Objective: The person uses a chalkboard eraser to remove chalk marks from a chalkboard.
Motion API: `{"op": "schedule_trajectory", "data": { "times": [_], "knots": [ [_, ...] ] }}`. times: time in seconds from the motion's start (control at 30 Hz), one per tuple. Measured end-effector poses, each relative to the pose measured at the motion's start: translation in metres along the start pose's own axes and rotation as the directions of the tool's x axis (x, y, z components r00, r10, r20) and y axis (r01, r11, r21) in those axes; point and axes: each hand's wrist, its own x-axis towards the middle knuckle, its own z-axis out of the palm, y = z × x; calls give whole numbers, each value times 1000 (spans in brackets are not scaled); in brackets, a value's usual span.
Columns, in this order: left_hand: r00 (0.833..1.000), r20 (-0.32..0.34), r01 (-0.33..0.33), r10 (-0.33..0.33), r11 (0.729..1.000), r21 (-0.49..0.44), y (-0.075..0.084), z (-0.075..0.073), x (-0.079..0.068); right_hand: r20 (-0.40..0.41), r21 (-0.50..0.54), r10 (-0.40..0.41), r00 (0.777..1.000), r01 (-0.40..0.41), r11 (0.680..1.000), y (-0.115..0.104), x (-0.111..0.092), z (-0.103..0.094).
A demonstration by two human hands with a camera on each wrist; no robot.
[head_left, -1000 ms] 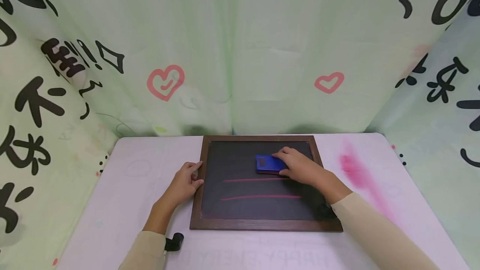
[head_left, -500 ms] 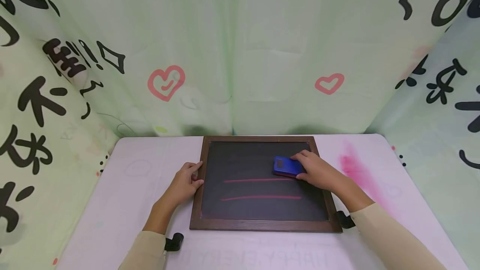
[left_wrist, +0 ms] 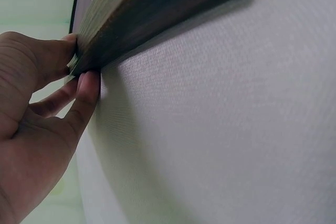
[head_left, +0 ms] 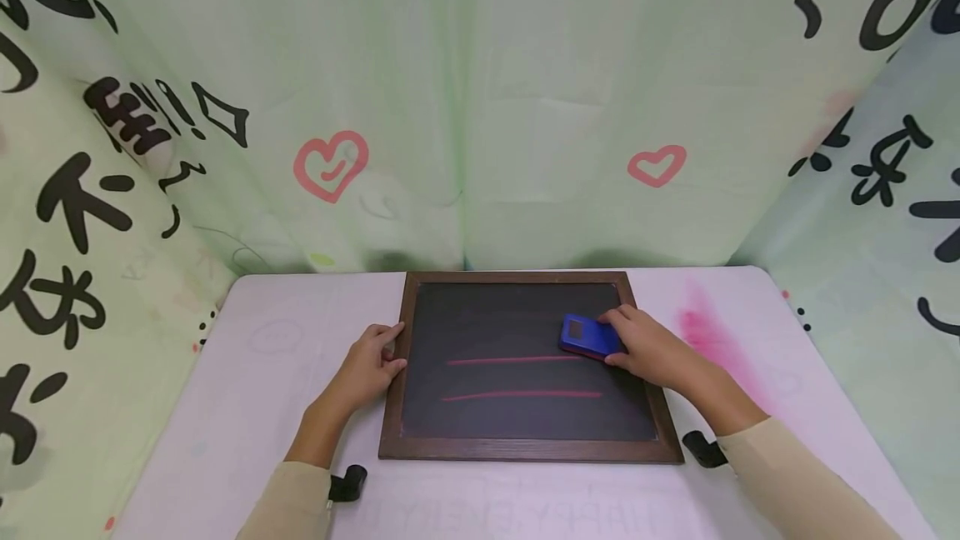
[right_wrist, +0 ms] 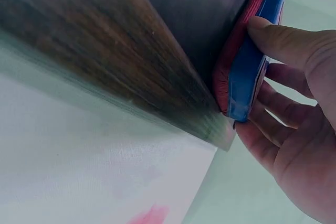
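Observation:
A blackboard (head_left: 525, 419) in a brown wooden frame lies on the table with two pink chalk lines (head_left: 521, 395) across it. My left hand (head_left: 366, 369) holds the left side of the frame, thumb and fingertips at its edge in the left wrist view. On the right part of the board, my right hand (head_left: 648, 344) grips a blue blackboard eraser (head_left: 587, 335) by its right end. The right wrist view shows the thumb on one side of the eraser (right_wrist: 244, 74) and fingers on the other. Its red felt side faces the board, and it covers the upper line's right end.
The white table (head_left: 262, 373) carries a pink smear (head_left: 708, 332) right of the board. Behind and at both sides hangs a pale green curtain (head_left: 540, 107) with black lettering and pink hearts. Black wrist devices (head_left: 348, 484) sit at both cuffs.
My right hand has slid the eraser rightward and slightly towards me across the board, tilting it a little. My left hand and the board have stayed in place.

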Motion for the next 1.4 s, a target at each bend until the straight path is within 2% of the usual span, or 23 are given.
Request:
{"op": "schedule_trajectory", "data": {
  "times": [0.23,0.63,0.9,1.4],
  "knots": [
    [1000,-7,-5,5,1000,10,0,0,-1,-5,11,15,1000,-15,1000,-5,-2,3],
    [1000,1,-12,12,1000,13,0,0,0,-36,-33,-26,999,25,999,-16,0,10],
    [1000,4,-15,15,1000,12,0,-1,0,-47,-59,-78,996,75,995,-28,10,14],
    [1000,6,-8,8,1000,3,2,-1,0,18,-115,-138,990,139,984,-63,43,25]
  ]
}}
